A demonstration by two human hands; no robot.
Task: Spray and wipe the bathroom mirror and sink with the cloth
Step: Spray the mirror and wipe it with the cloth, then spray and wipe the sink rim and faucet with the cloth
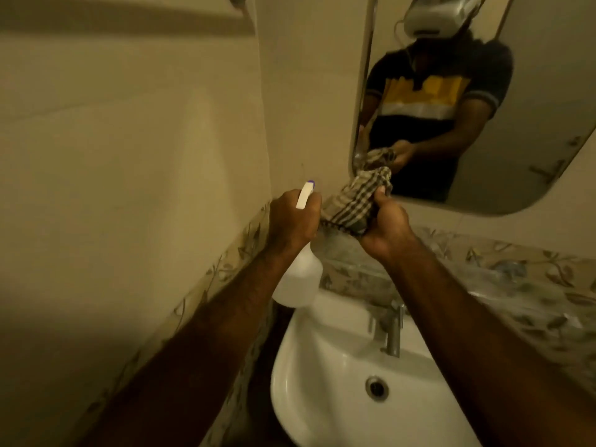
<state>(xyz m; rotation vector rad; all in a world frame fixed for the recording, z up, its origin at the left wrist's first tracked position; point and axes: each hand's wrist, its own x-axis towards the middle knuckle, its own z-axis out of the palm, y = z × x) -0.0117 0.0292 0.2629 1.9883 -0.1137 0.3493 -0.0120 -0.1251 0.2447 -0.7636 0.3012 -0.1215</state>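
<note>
The left hand [295, 217] is closed round the neck of a white spray bottle [298, 282], its nozzle up and its translucent body hanging below the fist, above the left rim of the white sink [309, 398]; just beside it, the right hand [385, 227] grips a bunched checked cloth [356, 201], whose top touches the lower left corner of the mirror [532, 130]; a metal tap [394, 330] stands at the sink's back edge, below the right forearm.
</note>
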